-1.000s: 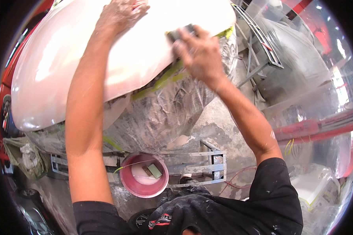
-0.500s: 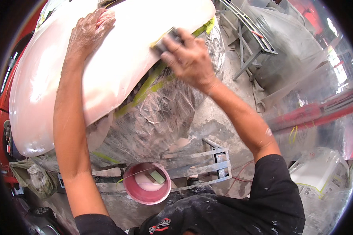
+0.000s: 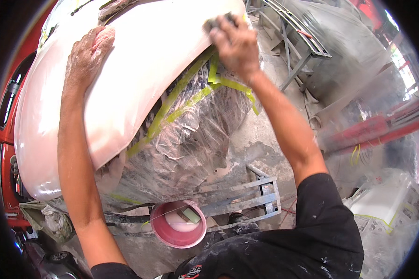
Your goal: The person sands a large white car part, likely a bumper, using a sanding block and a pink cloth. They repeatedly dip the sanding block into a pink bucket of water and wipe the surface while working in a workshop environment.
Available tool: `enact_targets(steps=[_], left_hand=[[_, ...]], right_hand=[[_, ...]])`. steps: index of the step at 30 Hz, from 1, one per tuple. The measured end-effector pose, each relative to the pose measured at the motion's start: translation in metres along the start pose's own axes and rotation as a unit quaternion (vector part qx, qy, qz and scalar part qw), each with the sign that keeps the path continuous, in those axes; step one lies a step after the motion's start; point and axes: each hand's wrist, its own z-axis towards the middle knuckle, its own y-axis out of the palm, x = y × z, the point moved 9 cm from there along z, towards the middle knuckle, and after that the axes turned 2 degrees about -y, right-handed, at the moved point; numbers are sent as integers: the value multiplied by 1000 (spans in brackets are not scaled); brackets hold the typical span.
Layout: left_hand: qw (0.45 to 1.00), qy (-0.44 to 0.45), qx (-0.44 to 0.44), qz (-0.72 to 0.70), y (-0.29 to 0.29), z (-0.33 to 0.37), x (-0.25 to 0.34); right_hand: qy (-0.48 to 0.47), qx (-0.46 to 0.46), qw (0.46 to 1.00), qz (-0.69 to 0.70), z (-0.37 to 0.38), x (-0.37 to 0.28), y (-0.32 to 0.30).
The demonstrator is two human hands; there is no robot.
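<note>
A large glossy panel (image 3: pixel 139 69), whitish-pink and wet-looking, curves across the upper left; it looks like a car body part. My left hand (image 3: pixel 83 58) rests on it with curled fingers, closed around something pinkish whose kind I cannot make out. Near the panel's far right edge, my right hand (image 3: pixel 239 49) is wrapped round a dark sanding block (image 3: pixel 219 22), pressed against the surface and slightly blurred. Crinkled clear plastic sheeting (image 3: pixel 186 135) hangs below the panel edge, held by yellow-green masking tape (image 3: pixel 172 104).
Below the panel, a pink bucket (image 3: pixel 156 228) holds milky liquid and a greenish block (image 3: pixel 191 215). It stands by a grey metal frame (image 3: pixel 270 197). Another metal stand (image 3: pixel 295 69) is at the upper right, near plastic-draped things. A red vehicle (image 3: pixel 7 162) borders the left.
My right hand has moved the sanding block up and to the right along the panel edge. The left hand appears a little lower and further left, as the whole view has shifted.
</note>
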Motion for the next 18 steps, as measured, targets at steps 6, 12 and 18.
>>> enact_targets(steps=[6,12,18], left_hand=[[999,3,-17,-33,8,2,-8],[1000,1,4,-11,0,0,-1],[999,10,-2,-36,2,3,2]], right_hand=[[158,15,987,-10,22,32,6],[11,16,999,31,-1,10,1],[116,68,991,9,24,39,3]])
